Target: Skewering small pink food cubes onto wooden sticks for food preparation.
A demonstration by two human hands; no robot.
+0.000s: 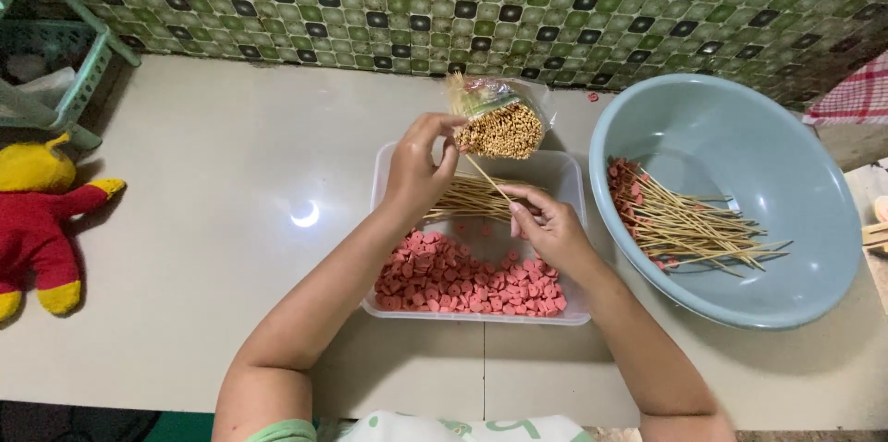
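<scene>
Clear plastic skewer packet (500,118) above the white tray (568,174)

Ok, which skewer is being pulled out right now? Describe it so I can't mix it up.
Start at the clear plastic tray of pink sausage slices in the middle of the floor. Above its far edge the left hand holds a bagged bundle of skewers. The single skewer slants from that bundle down to the right hand, apart from the loose skewers lying in the tray.
</scene>
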